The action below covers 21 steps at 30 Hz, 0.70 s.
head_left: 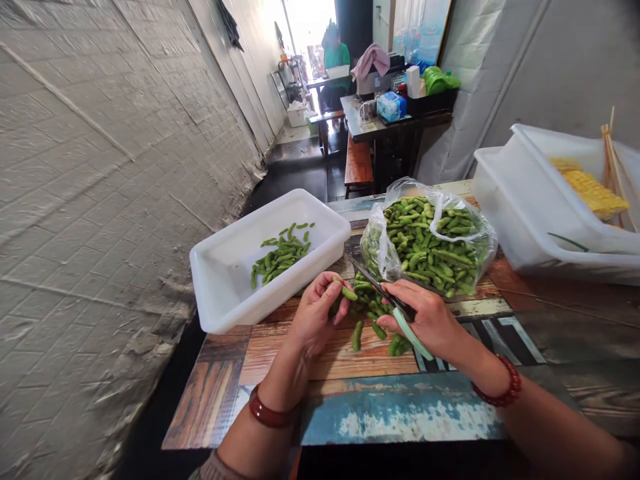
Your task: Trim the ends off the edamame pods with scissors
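Left hand [320, 310] pinches one green pod [346, 291] between thumb and fingers, above the table [320, 363], right of the white tray [225, 273]. Right hand [420, 317] grips dark-bladed scissors [370, 272] with a pale green handle; can't tell if the blades meet.

Pod should be light, firm but slightly flexible, maybe a bit slick; hard squeezing could split it. Best hold: fingertips mid-body, ends free, skin clear of the blades.

Around: loose pods [357, 335] under and between the hands, small pile in the tray. Open plastic bag [383, 250], full of pods, sits just beyond the right hand; its limp edge could snag the scissors. Tray wall stands close to the left hand, so lift over it. Stacked tubs [530, 233] at far right, out of the way.
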Each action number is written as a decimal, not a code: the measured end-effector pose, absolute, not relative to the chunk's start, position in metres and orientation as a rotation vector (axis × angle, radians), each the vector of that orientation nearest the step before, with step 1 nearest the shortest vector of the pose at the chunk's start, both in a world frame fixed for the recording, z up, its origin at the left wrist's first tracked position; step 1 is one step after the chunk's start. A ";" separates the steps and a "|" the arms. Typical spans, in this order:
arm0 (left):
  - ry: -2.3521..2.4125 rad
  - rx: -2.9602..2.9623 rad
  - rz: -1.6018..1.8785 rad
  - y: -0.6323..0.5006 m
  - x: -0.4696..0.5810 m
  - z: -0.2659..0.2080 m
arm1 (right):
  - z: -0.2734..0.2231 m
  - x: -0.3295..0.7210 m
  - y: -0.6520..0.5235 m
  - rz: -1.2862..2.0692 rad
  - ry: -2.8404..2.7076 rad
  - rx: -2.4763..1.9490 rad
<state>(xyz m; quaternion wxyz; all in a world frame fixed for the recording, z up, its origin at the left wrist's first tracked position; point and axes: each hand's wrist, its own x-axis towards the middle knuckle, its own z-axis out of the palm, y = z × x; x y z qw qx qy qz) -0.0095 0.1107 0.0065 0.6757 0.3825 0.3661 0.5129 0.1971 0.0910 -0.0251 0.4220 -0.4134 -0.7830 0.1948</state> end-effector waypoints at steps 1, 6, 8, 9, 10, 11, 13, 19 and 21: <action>0.820 0.842 1.163 0.111 -0.009 0.007 | -0.025 0.197 0.090 0.497 -1.984 -1.044; 0.834 0.767 1.191 0.112 -0.010 0.005 | -0.022 0.196 0.086 0.479 -2.101 -1.064; 0.827 0.756 1.195 0.112 -0.011 0.005 | -0.022 0.196 0.085 0.428 -2.129 -1.069; 0.820 0.751 1.194 0.112 -0.011 0.005 | -0.022 0.195 0.085 0.401 -2.139 -1.080; 0.814 0.747 1.192 0.112 -0.011 0.005 | -0.022 0.195 0.085 0.376 -2.147 -1.092; 0.810 0.742 1.186 0.112 -0.011 0.005 | -0.022 0.195 0.085 0.355 -2.154 -1.102; 0.801 0.736 1.174 0.111 -0.011 0.005 | -0.023 0.195 0.085 0.327 -2.168 -1.107; 0.806 0.722 1.158 0.109 -0.008 0.005 | -0.023 0.195 0.084 0.304 -2.165 -1.098; 0.808 0.728 1.145 0.109 -0.007 0.004 | -0.022 0.195 0.084 0.304 -2.158 -1.092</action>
